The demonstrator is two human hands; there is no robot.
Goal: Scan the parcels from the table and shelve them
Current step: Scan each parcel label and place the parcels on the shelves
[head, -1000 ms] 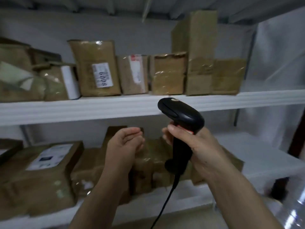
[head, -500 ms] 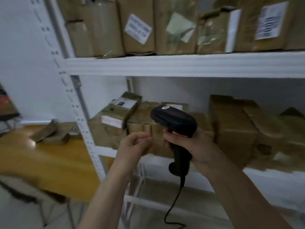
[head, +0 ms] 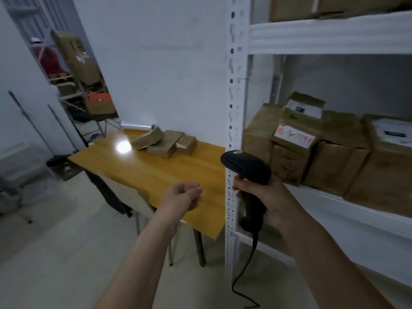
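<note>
Parcels (head: 165, 141) on table (head: 156, 175); right hand (head: 267, 199) grips scanner (head: 247, 170).

A roll of clear film (head: 137, 126) lies at the far edge of the tabletop, against the white wall (head: 160, 63). Through the doorway on the left stand a tall cardboard box (head: 75, 60), a red box (head: 99, 99) and a metal rack (head: 66, 90). Two thin poles (head: 33, 126) lean on the left wall.
</note>
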